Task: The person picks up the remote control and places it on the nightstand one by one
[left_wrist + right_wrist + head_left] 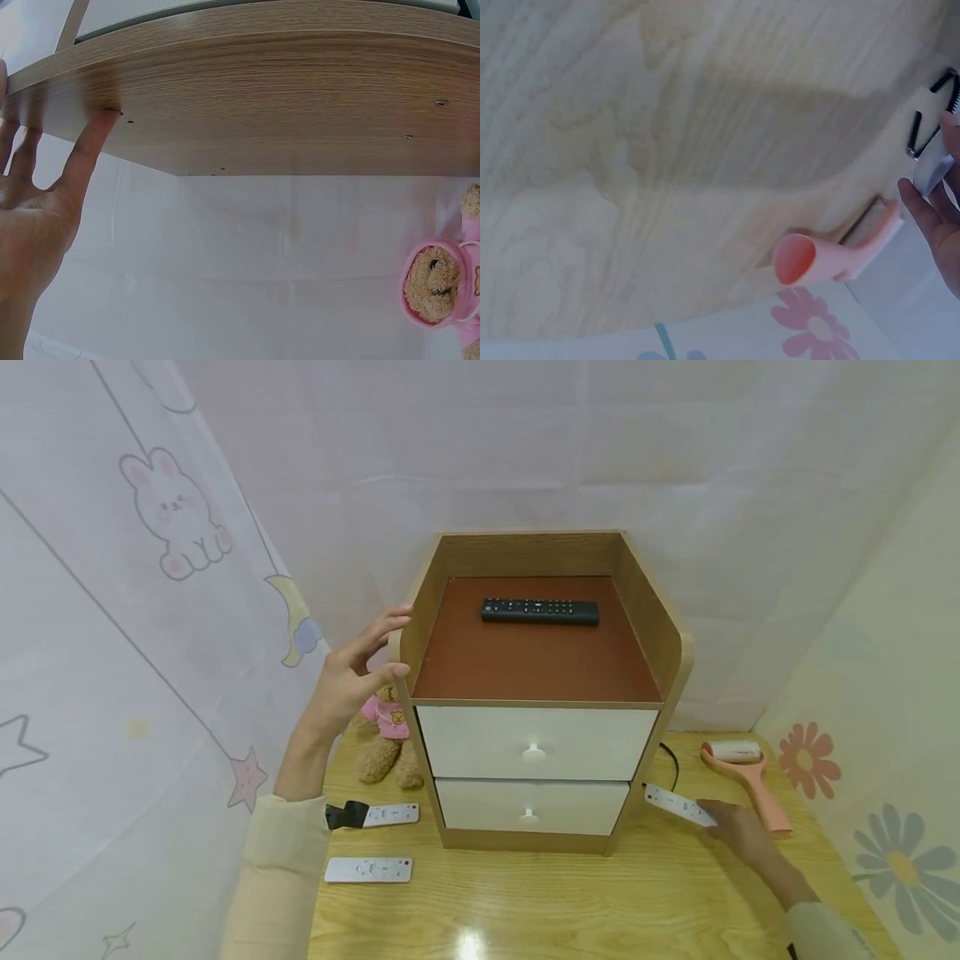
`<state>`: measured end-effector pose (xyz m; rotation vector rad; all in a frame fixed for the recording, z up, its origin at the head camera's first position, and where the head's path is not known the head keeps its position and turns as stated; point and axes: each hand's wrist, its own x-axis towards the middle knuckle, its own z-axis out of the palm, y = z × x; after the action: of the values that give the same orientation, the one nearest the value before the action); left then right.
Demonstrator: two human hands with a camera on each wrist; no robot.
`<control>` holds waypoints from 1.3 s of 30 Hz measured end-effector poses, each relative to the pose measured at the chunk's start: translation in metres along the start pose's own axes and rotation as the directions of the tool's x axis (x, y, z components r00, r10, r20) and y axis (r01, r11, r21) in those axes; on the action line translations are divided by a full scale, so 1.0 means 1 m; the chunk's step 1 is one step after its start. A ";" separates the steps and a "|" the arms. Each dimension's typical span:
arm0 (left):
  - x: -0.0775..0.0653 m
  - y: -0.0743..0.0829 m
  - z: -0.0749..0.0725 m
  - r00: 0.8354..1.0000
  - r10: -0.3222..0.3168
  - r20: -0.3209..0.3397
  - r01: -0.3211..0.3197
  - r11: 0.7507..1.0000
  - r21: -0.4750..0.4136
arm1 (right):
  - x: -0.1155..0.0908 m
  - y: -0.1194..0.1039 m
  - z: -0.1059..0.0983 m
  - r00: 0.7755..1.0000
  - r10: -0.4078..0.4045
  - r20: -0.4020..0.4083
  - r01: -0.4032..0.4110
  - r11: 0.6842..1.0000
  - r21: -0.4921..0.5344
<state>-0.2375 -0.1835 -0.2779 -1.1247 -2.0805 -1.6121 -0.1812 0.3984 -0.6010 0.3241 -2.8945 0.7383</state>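
My left hand touches the left side panel of a small wooden cabinet with two white drawers. The fingers are spread, and in the left wrist view a fingertip of the hand presses on the panel's outer face. To the right of the cabinet, my right hand grips one end of a white remote control just above the table. Only part of that remote shows in the right wrist view. A black remote control lies on the cabinet's brown top.
Left of the cabinet lie a white remote and another white remote beside a black object. A teddy bear in pink sits behind them. An orange-handled lint roller lies on the wooden table near the right curtain.
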 end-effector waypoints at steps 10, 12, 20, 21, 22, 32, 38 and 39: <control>0.001 -0.002 0.000 1.000 0.002 0.001 -0.002 1.000 -0.008 | 0.018 -0.015 -0.030 0.950 -0.223 -0.219 0.206 0.974 -0.095; 0.001 -0.002 0.000 1.000 -0.007 0.000 0.007 1.000 -0.006 | 0.021 -0.018 -0.036 0.932 -0.256 -0.257 0.242 0.967 -0.085; 0.001 -0.002 0.001 1.000 -0.009 -0.001 0.009 1.000 0.015 | 0.025 -0.032 -0.064 0.967 -0.157 -0.199 0.144 0.987 -0.076; 0.001 -0.002 0.001 1.000 -0.006 -0.001 0.006 1.000 0.015 | 0.025 -0.034 -0.067 0.972 -0.136 -0.190 0.122 0.989 -0.081; 0.001 -0.002 0.001 1.000 -0.003 -0.001 0.003 1.000 0.013 | 0.025 -0.036 -0.071 0.978 -0.113 -0.177 0.100 0.992 -0.082; 0.001 -0.003 0.001 1.000 0.023 -0.002 -0.023 1.000 -0.004 | 0.030 -0.055 -0.107 0.973 -0.103 -0.206 0.075 0.987 -0.141; 0.001 -0.004 0.000 1.000 0.028 0.004 -0.028 1.000 -0.006 | 0.037 -0.066 -0.131 0.980 -0.087 -0.180 0.063 0.989 -0.134; 0.001 -0.004 0.000 0.999 0.032 0.002 -0.032 0.999 -0.010 | 0.038 -0.067 -0.135 0.981 -0.081 -0.175 0.055 0.987 -0.151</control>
<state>-0.2407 -0.1832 -0.2802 -1.1577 -2.0480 -1.6089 -0.1913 0.3997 -0.4456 0.3198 -2.7309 0.5134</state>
